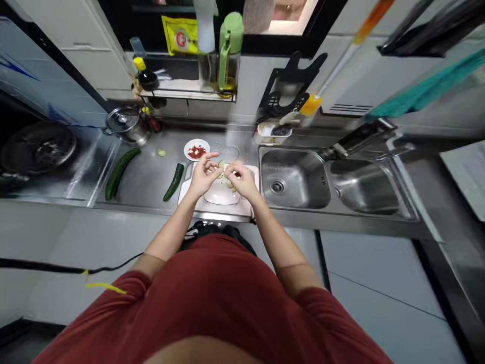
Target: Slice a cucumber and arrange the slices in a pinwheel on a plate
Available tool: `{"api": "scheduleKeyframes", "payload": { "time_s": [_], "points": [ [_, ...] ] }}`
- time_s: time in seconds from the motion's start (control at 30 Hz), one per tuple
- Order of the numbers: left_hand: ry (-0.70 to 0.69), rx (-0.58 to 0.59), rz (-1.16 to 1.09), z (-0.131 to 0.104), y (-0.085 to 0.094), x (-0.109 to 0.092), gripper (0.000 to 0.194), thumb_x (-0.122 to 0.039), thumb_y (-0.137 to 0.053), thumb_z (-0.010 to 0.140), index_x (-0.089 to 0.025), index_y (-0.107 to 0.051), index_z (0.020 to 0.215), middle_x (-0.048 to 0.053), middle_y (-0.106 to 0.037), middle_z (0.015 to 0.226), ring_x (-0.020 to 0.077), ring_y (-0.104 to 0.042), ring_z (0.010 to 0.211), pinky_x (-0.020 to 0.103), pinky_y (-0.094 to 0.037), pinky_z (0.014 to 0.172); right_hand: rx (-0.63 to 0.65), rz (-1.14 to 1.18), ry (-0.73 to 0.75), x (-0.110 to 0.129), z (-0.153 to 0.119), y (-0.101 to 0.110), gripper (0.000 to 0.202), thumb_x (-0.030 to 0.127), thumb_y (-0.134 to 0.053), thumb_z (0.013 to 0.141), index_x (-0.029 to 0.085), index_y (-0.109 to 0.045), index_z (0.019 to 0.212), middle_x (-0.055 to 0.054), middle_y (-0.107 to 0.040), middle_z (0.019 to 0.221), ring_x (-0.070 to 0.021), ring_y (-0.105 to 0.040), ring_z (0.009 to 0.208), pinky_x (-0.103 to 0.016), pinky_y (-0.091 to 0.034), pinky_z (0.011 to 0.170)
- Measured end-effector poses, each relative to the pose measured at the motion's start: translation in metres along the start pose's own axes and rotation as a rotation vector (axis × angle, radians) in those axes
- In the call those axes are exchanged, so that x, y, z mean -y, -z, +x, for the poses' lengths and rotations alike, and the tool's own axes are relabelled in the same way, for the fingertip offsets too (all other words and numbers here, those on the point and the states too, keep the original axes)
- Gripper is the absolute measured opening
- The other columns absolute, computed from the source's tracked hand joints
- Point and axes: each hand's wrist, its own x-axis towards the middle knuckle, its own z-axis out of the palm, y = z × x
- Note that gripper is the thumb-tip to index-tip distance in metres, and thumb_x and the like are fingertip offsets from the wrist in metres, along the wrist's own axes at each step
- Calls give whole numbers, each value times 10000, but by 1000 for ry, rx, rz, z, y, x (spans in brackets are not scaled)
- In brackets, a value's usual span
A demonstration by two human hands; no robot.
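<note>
Over the white cutting board [184, 191], my left hand [204, 178] and my right hand [242, 181] meet at the fingertips. Both are pinched around a thin pale-green cucumber slice [222, 164]. More pale slices [230, 185] lie just under my right fingers, partly covered by them. A white dish [222, 198] sits on the board below both hands. Behind my left hand stands a small white bowl [196, 143] with chopped red pieces in it. To the left lie a cut length of cucumber [174, 182] and a long whole cucumber [120, 174].
On the right is a steel double sink [295, 177]. A lidded steel pot [129, 126] stands at the back left, and a wok [38, 146] is farther left. A rack [182, 93] with bottles runs along the wall. A cucumber end [161, 152] lies on the counter.
</note>
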Motion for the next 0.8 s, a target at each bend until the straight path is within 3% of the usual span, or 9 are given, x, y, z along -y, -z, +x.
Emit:
{"api": "scheduleKeyframes", "payload": {
  "time_s": [0.23,0.47,0.6,0.8],
  "points": [
    [31,30,-21,3,3,18,483,-354,-741,743,-202,-539,1154,-14,-619,797,81,-580,706,192,-437,659,32,0,-118,-9,-2,1,163,303,-552,795,176,-615,714,2,-609,705,-128,-544,687,-235,-405,648],
    [114,65,-14,4,6,42,430,-270,-721,736,-177,-560,1124,-5,-624,803,91,-594,749,194,-433,678,126,61,-252,-42,-10,-7,231,390,-559,784,165,-601,754,12,-592,694,-116,-507,635,-231,-397,621],
    [194,81,30,0,8,66,397,-201,-701,709,-161,-581,1085,-7,-620,777,91,-590,738,196,-423,677,174,10,-313,-67,-23,-14,236,393,-568,786,162,-608,764,17,-586,684,-114,-495,626,-224,-387,614],
    [354,126,59,-13,9,111,378,-171,-674,673,-148,-601,1043,-18,-604,715,91,-576,688,208,-434,672,309,-186,-438,-96,-43,-26,157,266,-565,778,150,-671,779,1,-637,708,-124,-540,667,-217,-392,652]
  ]
}}
